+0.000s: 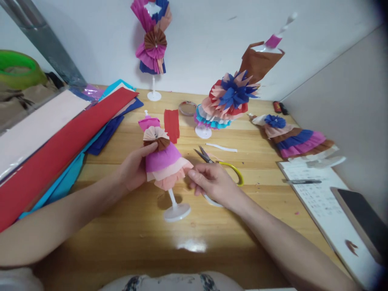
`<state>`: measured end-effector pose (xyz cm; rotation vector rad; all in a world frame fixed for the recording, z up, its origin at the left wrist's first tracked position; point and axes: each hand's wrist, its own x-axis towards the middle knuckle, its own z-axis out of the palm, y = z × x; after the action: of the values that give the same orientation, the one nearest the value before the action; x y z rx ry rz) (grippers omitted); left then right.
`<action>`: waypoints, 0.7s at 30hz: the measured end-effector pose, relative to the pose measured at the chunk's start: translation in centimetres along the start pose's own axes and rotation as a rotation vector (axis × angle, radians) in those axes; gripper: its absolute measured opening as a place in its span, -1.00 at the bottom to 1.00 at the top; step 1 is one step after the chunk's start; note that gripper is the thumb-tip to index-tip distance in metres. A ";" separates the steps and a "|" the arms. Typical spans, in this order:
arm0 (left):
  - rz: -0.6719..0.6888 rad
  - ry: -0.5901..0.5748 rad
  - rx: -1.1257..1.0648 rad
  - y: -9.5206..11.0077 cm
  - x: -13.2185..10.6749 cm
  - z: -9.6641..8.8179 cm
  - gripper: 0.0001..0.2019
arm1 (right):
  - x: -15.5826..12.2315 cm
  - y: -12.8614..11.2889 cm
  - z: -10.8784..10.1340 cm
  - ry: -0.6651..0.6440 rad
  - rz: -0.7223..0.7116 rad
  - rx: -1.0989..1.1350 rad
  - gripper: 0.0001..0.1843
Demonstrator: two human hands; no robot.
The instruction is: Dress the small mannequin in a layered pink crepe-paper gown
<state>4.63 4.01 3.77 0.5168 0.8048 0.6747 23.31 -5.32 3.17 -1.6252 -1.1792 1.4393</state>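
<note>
A small dress form (163,161) on a white round stand (177,212) tilts a little over the table. It wears a crepe paper dress with a magenta top, a pleated cream and brown fan at the waist and layered purple, pink and peach skirts. My left hand (138,165) is wrapped round its waist, the thumb on the brown fan. With closed fingertips my right hand (214,182) pinches the skirt's pink hem at its right edge. Scissors (233,169) with yellow handles lie partly hidden behind my right hand.
Folded crepe paper sheets (69,149) cover the left side. Dressed forms stand at the back, one with a brown top (260,60). A red paper piece (171,125), a tape roll (188,108), a notebook (315,202), a pen (306,181) and a phone (360,218) lie around.
</note>
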 end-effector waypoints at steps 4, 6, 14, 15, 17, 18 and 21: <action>0.081 0.034 -0.034 -0.2 -0.2 0.2 -0.87 | 0.0 -0.4 0.1 -0.128 0.001 0.166 -0.60; 0.087 0.060 -0.040 -0.4 -0.4 0.4 -0.85 | 0.2 -0.3 0.6 -0.171 0.024 0.302 -0.59; 0.036 0.054 -0.030 -1.2 -1.1 1.1 -0.81 | 0.5 0.7 2.1 -0.178 0.103 0.532 -0.64; 0.025 0.058 -0.035 -1.1 -1.2 1.2 -0.80 | 0.4 0.7 2.1 -0.164 0.105 0.517 -0.65; 0.006 0.071 -0.046 -0.9 -1.2 1.3 -0.79 | 0.3 0.6 1.8 -0.179 0.094 0.428 -0.64; -0.001 0.079 -0.051 -0.8 -1.2 1.3 -0.79 | 0.2 0.3 1.5 -0.226 0.082 0.352 -0.63; 0.005 0.088 -0.070 -0.4 -1.3 1.5 -0.80 | -0.3 -0.9 -0.1 -0.391 0.019 0.047 -0.57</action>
<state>5.29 2.54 4.98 0.4284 0.8597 0.7313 23.25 -5.29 4.13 -1.3624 -1.3304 1.8389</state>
